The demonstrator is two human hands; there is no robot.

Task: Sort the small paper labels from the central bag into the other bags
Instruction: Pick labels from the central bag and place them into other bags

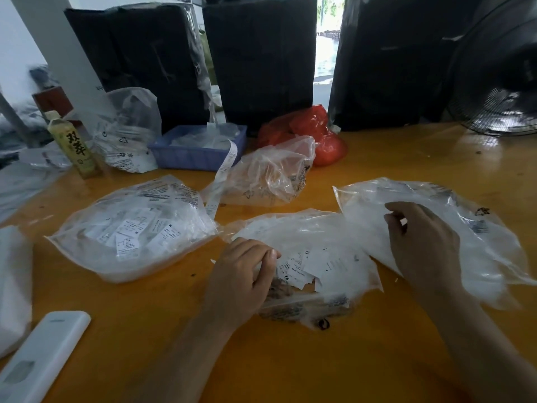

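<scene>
White flat remote-like device (43, 356) on orange table (151, 309), left hand (242, 282) fingers curled into clear central bag (305, 257) of small white printed labels (299, 267), right hand (418, 242) pinching right clear plastic bag (436, 228), blue basket (197, 148) behind

Bare orange table (290, 359) lies open in front of the central bag (305, 237). To its left a full clear bag (130, 228) crowds in close; the right bag (436, 228) overlaps its edge. Behind, a crumpled bag (270, 173), blue tray (197, 155) and bottle (72, 144) block the far side.
</scene>
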